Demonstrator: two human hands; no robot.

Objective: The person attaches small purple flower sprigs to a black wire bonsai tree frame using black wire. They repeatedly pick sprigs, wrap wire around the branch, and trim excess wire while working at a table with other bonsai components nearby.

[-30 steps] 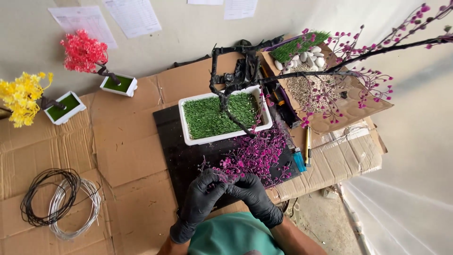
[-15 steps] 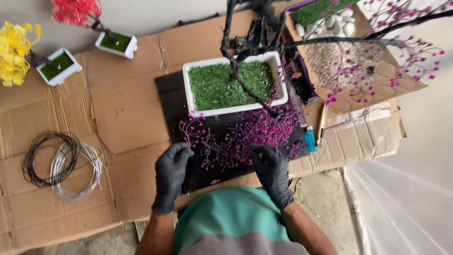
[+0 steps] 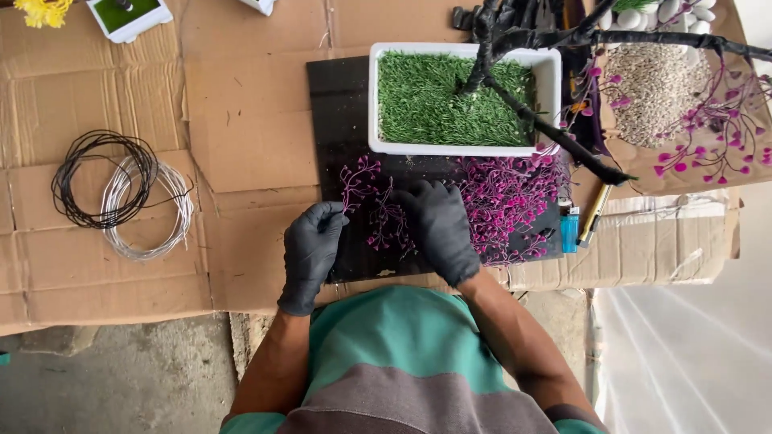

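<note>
1. Centrally, a white rectangular planter (image 3: 465, 96) filled with green artificial grass, a black-wrapped tree trunk (image 3: 482, 64) rising out of it; taken as landmark below.
2. Right of the planter, an open cardboard box (image 3: 683, 173) holding pale gravel and some white pebbles at its top edge; pebble count unclear, cut off by the frame.
3. Far left of the planter, at the top edge, one small white pot (image 3: 133, 16) with grass inside, cropped; beside it a scrap of yellow flowers (image 3: 40, 10); a second white pot corner barely showing, contents hidden.
4. Just below the planter, a black mat (image 3: 338, 104) on the cardboard-covered tabletop (image 3: 241, 120), strewn with magenta flower sprigs (image 3: 507, 197); too tangled to count.
5. Two gloved hands below the planter: left hand (image 3: 312, 253) pinching the stem of one magenta sprig (image 3: 358, 178) between fingertips; right hand (image 3: 441, 229) laid palm-down, fingers loosely spread over the sprigs on the mat, grip beneath hidden.
6. Two wire coils well left of the planter: one black wire coil (image 3: 100, 178), one silver wire coil (image 3: 149, 210), overlapping.
7. Below-right of the planter, one blue lighter (image 3: 569, 229) and one yellow-handled tool (image 3: 595, 215), the tool's tip hard to make out.
8. Pink-blossomed branches (image 3: 716, 153) over the box, partly cropped at the right.
</note>
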